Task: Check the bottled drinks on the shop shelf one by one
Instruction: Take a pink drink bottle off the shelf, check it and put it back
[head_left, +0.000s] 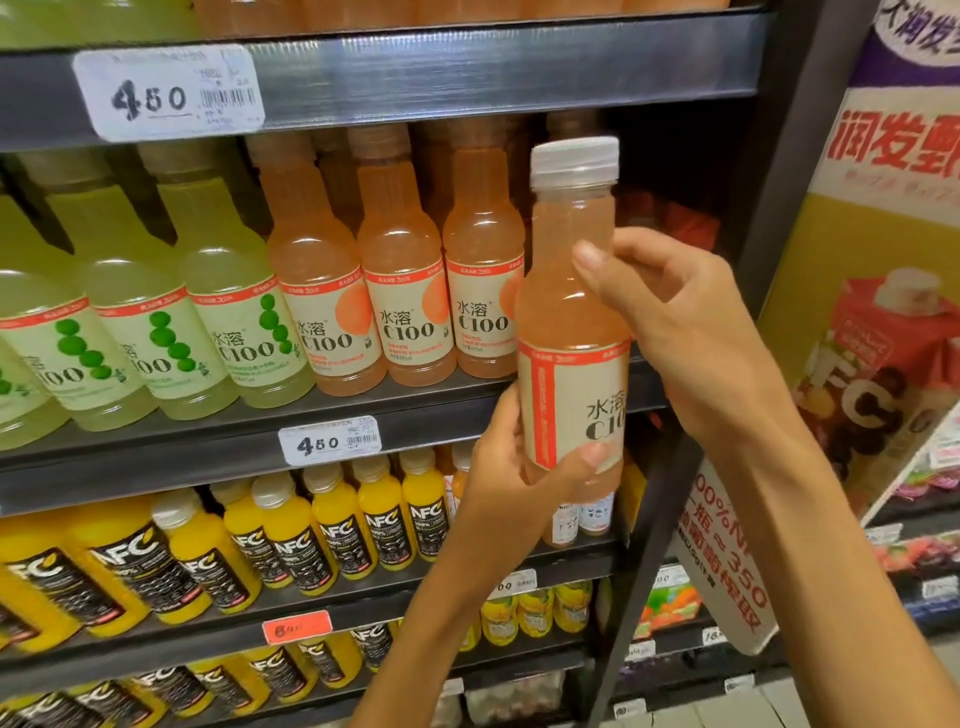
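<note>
Shelves (363, 431) of dark metal are filling most of what we are looking at, each edge carrying a white price tag (330, 441) reading 450. On the middle shelf green-yellow bottles (218, 312) are standing to the left and a row of peach-coloured bottles (400, 296) to their right, all upright and touching shoulder to shoulder. Below them yellow juice bottles (332, 525) with black NFC labels are crowding the next shelf. To the right a tall printed display (878, 291) showing a red carton is rising beside the shelf post, and nothing is lying between us and what we are holding.

We are holding one peach bottle (571, 312) out in front of the shelf, just right of the peach row and apart from it. It is upright, its white cap (574, 161) is closed, and pale orange drink is filling it nearly up to the neck. Its cream label with a red border is turned partly away, so we are reading only part of the lettering.

Our left hand (511, 467) is gripping the lower part of the bottle from below, thumb lying across the label's bottom edge. Our right hand (675, 322) is gripping the shoulder of the bottle from the right, thumb pressing its front and fingers curling behind
</note>
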